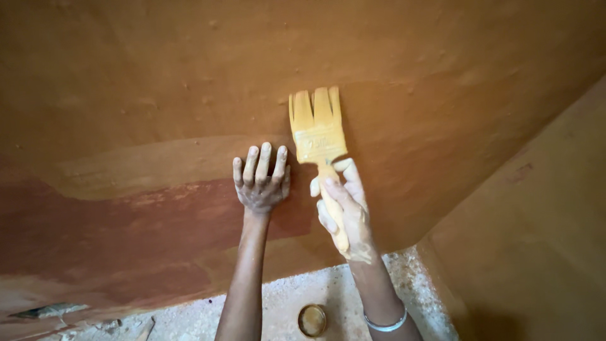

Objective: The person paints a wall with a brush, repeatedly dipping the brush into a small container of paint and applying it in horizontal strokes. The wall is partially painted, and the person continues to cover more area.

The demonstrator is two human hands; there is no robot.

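At the centre of the frame, a yellow paintbrush [319, 136] is grasped by its handle in the right hand [344, 211], bristles pressed against the orange wall [158, 82]. Just left, the left hand [260, 180] is laid flat on the wall, fingers spread. At bottom centre, a small round tin [312, 320] is seen on the floor.
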